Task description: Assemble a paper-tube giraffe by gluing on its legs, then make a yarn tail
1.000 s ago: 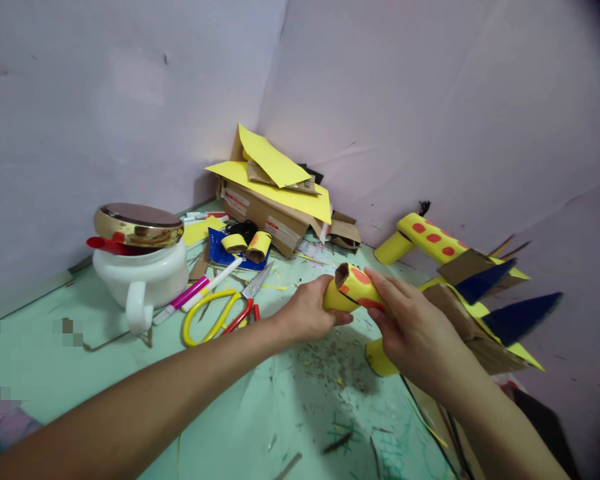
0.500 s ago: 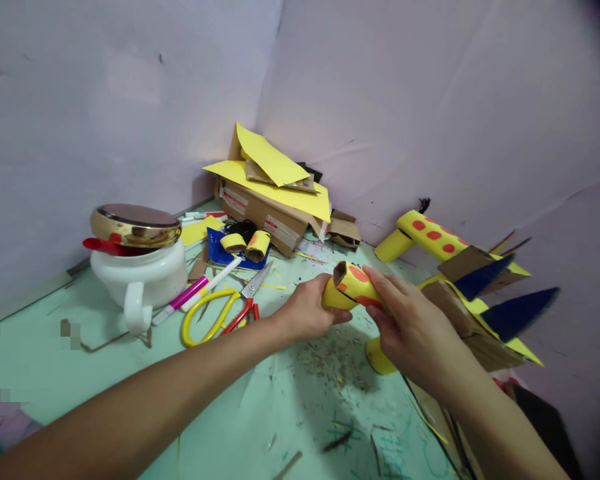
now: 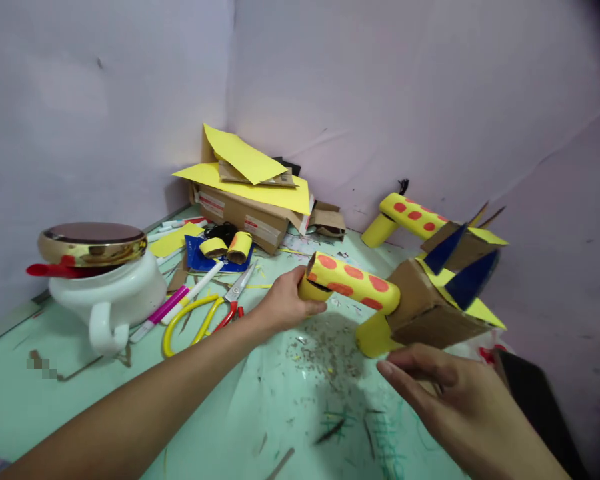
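A spotted cardboard-tube figure (image 3: 360, 277) stands on the table, its yellow tube body dotted with orange-red spots. At its right end is a brown cardboard box (image 3: 405, 300) with blue pointed pieces (image 3: 475, 277) on top. My left hand (image 3: 287, 303) is closed round the short yellow tube leg (image 3: 314, 289) under the body's left end. The other yellow tube leg (image 3: 375, 335) rests on the table. Below the box, my right hand (image 3: 445, 387) is apart from the figure, its fingers loosely bent with nothing visible in them.
Scissors (image 3: 207, 317), markers (image 3: 165, 313) and a white pot (image 3: 107, 293) with a gold-rimmed lid lie left. Behind are short yellow tube pieces (image 3: 239, 248) and a cardboard box (image 3: 240, 213) under yellow sheets. A second spotted figure (image 3: 417, 217) stands by the wall. Scraps (image 3: 325, 353) litter the table.
My right hand has let go of the spotted tube body and drawn back down and right. My left hand still grips the leg. The figure has swung so its body shows lengthwise; the view has shifted.
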Available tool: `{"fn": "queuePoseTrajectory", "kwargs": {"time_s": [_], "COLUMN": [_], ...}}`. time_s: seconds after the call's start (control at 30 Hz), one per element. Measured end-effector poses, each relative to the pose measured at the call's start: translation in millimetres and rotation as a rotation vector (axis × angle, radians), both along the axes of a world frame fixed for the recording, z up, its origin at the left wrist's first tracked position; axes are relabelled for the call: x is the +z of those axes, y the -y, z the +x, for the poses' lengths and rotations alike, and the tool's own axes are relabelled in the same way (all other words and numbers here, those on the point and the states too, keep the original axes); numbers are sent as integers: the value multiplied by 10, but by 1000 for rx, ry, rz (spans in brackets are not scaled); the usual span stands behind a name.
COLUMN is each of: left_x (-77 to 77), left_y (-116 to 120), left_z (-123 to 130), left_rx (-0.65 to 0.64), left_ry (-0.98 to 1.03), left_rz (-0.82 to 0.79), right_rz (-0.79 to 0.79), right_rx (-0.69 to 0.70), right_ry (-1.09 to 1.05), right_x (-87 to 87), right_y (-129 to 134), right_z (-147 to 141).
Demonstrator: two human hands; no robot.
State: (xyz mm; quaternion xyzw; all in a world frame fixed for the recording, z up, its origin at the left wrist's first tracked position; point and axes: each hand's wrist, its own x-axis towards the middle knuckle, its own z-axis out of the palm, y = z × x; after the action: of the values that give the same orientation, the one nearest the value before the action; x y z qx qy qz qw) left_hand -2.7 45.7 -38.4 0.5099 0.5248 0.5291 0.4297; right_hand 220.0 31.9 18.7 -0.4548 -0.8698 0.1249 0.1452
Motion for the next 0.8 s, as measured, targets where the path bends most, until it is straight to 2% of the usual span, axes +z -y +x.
{"fn": "queuePoseTrajectory", "kwargs": {"time_s": [0.07,0.17,0.23,0.3,0.4,0.5,0.57,0.63,0.7,0.8], "left_x": [21,39,44,51,84,156,219,277,317,335], "left_y": [-1,-7,-12,-17,-27,-39,-45,-48,-50,-56], "left_z": [8,22,12,-26,-131,-243,-298,-347,-410,-549], "left_rx": [-6,-3,-3,-30,-152,-282,-323,-299,-224,-107], "left_ry": [3,2,-10,-20,-1,-1,-56,-193,-371,-528], "left_rz": [-12,-35,-45,-65,-120,-141,-162,-222,-302,-387], "right_rz": [-161,-164,-188,-256,-362,-459,-518,-559,-574,-549], "right_rx": [-99,-274,-321,-312,-307,-307,-293,-295,-304,-290], "right_ry": [221,316,208,1,-296,-492,-589,-644,-672,-689], "right_x": [-129,-261,-318,-379,-505,-634,-688,-707,-702,-685], "right_y": [-108,-227,-277,-329,-423,-494,-515,-517,-509,-491], "right_z": [220,410,446,439,403,365,339,315,293,266]}}
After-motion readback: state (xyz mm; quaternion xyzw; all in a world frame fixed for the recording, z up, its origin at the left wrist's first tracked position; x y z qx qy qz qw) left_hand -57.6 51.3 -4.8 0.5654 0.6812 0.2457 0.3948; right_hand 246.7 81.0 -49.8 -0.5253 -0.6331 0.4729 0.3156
